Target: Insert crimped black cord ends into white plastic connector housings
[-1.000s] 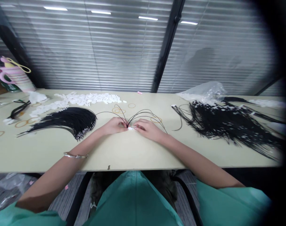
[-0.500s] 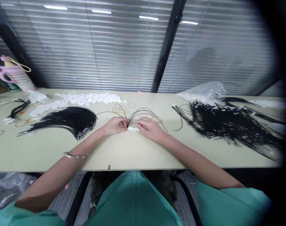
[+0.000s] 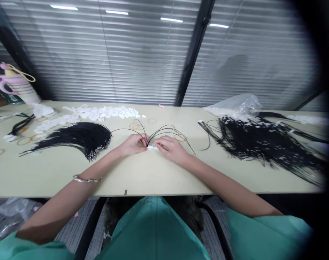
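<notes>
My left hand [image 3: 133, 144] is closed on the gathered ends of several thin black wires [image 3: 164, 129] beside a small white connector [image 3: 150, 147]. The wires fan up and arch over to the right. My right hand [image 3: 171, 147] is at the connector's right end, thumb and fingertips pinched together; what they hold is too small to make out. A sheaf of black wires [image 3: 83, 135] with silvery ends lies left of my left hand, and one wire reaches from it to my fingers.
Loose white connectors [image 3: 99, 112] lie along the back of the table [image 3: 153, 175]. A tangled heap of black wires [image 3: 262, 139] and a clear plastic bag [image 3: 242, 104] are on the right. Rubber bands [image 3: 137, 126] lie behind my hands. A pink cup [image 3: 20, 86] stands back left.
My right fingertips have shifted slightly left over the connector, and the arching wires have moved a little. My left hand has stayed nearly still.
</notes>
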Available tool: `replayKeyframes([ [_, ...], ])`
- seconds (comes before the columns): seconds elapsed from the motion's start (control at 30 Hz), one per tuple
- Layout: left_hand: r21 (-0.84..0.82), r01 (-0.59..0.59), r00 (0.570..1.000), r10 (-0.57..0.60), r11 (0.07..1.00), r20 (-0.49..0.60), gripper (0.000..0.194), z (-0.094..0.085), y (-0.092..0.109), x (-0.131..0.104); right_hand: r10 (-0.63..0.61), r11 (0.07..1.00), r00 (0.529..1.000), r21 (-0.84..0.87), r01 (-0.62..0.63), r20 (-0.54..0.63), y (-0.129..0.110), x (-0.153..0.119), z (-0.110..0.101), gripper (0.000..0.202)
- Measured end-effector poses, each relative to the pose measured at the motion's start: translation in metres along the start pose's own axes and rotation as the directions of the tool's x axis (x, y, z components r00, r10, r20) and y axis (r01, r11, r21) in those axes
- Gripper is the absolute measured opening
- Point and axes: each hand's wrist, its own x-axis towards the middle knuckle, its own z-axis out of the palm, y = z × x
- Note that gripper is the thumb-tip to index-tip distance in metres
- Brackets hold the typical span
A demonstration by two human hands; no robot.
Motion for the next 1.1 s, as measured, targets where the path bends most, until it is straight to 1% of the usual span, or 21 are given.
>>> replayKeyframes([
  [0.1,-0.001,-0.001,1.000,0.001,1.000,-0.002,0.024,0.0001,-0.0006,-0.0003,0.024,1.000,0.999,-0.017,-0.024,-0.036,-0.0006,0.0001,-0.0002,0.027],
  [0.2,0.016,-0.011,1.000,0.011,1.000,0.004,0.020,-0.0002,0.0003,0.0001,0.071,0.997,0.994,-0.032,-0.074,-0.087,-0.0007,0.0003,-0.0011,0.033],
  [0.3,0.026,-0.013,1.000,0.013,1.000,0.015,0.015,-0.0011,0.0022,0.0010,0.095,0.995,0.990,-0.032,-0.099,-0.104,0.0009,0.0006,-0.0017,0.033],
  [0.4,0.023,-0.012,1.000,0.012,1.000,0.017,0.014,-0.0018,0.0031,0.0016,0.096,0.995,0.990,-0.029,-0.099,-0.101,0.0031,0.0007,-0.0015,0.028],
  [0.57,-0.014,0.011,1.000,-0.011,1.000,0.016,0.021,-0.0014,0.0027,0.0007,0.071,0.997,0.993,-0.018,-0.073,-0.090,0.0033,0.0005,-0.0025,0.021],
  [0.67,-0.018,0.019,1.000,-0.019,1.000,0.014,0.022,-0.0012,0.0026,0.0001,0.056,0.998,0.994,-0.030,-0.059,-0.093,0.0012,0.0004,-0.0033,0.021],
  [0.7,-0.014,0.014,1.000,-0.014,1.000,0.016,0.021,-0.0013,0.0026,0.0001,0.074,0.997,0.992,-0.025,-0.077,-0.100,0.0003,0.0005,-0.0034,0.021],
  [0.77,-0.009,0.003,1.000,-0.003,1.000,0.018,0.021,-0.0017,0.0028,0.0002,0.151,0.989,0.981,0.015,-0.150,-0.119,-0.0011,0.0009,-0.0034,0.024],
  [0.83,-0.005,-0.010,1.000,0.010,1.000,0.021,0.020,-0.0024,0.0032,0.0003,0.228,0.973,0.965,0.054,-0.223,-0.127,-0.0016,0.0018,-0.0037,0.034],
  [0.9,0.003,-0.021,1.000,0.021,1.000,0.023,0.020,-0.0030,0.0039,0.0002,0.258,0.966,0.957,0.055,-0.253,-0.135,-0.0009,0.0030,-0.0044,0.040],
  [1.1,0.008,-0.033,0.999,0.033,0.999,0.021,0.019,-0.0013,0.0038,-0.0002,0.218,0.976,0.959,0.048,-0.213,-0.184,0.0037,0.0043,-0.0061,0.030],
])
